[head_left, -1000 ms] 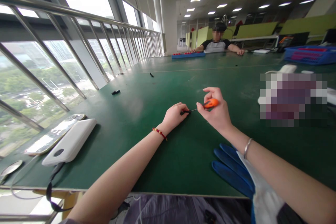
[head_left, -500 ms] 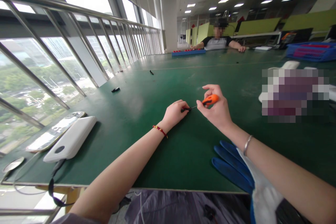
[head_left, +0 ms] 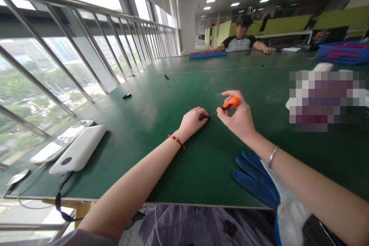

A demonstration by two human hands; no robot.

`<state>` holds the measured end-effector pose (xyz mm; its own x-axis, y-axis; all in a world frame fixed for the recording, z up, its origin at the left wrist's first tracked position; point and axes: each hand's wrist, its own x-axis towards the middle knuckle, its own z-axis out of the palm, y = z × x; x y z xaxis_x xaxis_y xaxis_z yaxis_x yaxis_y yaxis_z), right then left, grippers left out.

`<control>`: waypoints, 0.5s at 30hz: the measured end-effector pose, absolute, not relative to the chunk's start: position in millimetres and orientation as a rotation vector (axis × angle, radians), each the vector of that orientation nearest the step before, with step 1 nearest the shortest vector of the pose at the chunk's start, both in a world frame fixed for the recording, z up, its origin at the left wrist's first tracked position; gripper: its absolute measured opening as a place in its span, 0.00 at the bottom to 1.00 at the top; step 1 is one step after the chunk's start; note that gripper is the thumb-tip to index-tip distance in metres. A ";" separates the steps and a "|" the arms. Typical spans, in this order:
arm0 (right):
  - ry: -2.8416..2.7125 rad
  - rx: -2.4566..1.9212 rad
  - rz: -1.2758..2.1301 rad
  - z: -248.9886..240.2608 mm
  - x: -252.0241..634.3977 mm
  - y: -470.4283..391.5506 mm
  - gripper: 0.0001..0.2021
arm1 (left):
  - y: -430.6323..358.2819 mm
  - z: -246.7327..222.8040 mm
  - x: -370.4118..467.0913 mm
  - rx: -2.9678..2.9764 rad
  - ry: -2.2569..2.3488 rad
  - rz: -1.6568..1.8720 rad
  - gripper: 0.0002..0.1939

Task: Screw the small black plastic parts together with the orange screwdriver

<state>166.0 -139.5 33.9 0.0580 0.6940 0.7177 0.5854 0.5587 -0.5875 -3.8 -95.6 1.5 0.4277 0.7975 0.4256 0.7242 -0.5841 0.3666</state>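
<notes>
My left hand (head_left: pixel 192 122) rests on the green table and pinches a small black part (head_left: pixel 204 117), mostly covered by the fingers. In my right hand (head_left: pixel 238 117) is a screwdriver (head_left: pixel 231 103) with an orange and black handle, held between thumb and fingers. Its thin shaft slants down to the left, and the tip meets the black part or lies right beside it; I cannot tell which. Under my right forearm lies a blue and white work glove (head_left: pixel 256 180).
A white power bank (head_left: pixel 79 150) and a phone (head_left: pixel 62 142) lie at the left edge. Small black pieces (head_left: pixel 127 95) are scattered farther off. Across the table sits a person (head_left: pixel 240 42) by a blue tray (head_left: pixel 207 55) with red items. A blue basket (head_left: pixel 343 54) stands far right.
The view has shifted slightly. My right hand has turned a little, so the screwdriver handle points more upward. My left hand keeps its pinch on the black part.
</notes>
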 end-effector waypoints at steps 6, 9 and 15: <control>-1.671 -1.177 0.144 36.4 165.2 -141.6 0.09 | -96.1 1.9 -4.2 2.548 1.387 0.838 0.06; -1.680 -1.196 0.171 37.8 163.8 -144.1 0.07 | -96.1 2.1 -4.3 2.549 1.376 0.844 0.06; -1.645 -1.144 0.131 35.6 164.5 -142.6 0.10 | -96.1 2.6 -3.9 2.537 1.384 0.832 0.06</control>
